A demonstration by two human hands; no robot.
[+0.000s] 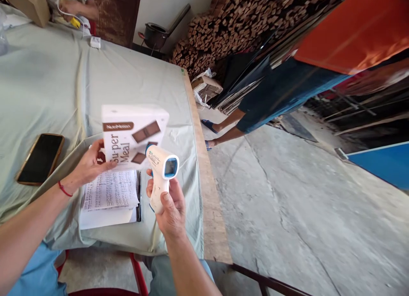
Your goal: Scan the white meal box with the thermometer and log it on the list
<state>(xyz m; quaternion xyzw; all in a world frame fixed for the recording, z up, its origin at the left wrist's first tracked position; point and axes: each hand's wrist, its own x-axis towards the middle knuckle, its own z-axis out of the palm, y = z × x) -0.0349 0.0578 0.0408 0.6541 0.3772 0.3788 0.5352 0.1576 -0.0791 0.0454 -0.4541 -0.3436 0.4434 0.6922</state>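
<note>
Box (132,136), white with brown print, is held upright above the cloth-covered worktop (57,82); the left hand (89,163) grasps its left edge. Just below the box lies a printed paper sheet (110,189). Left of the box rests a dark phone (40,158). Touching the box's lower right corner, a thermometer gun (161,174) is gripped by the right hand (171,206).
</note>
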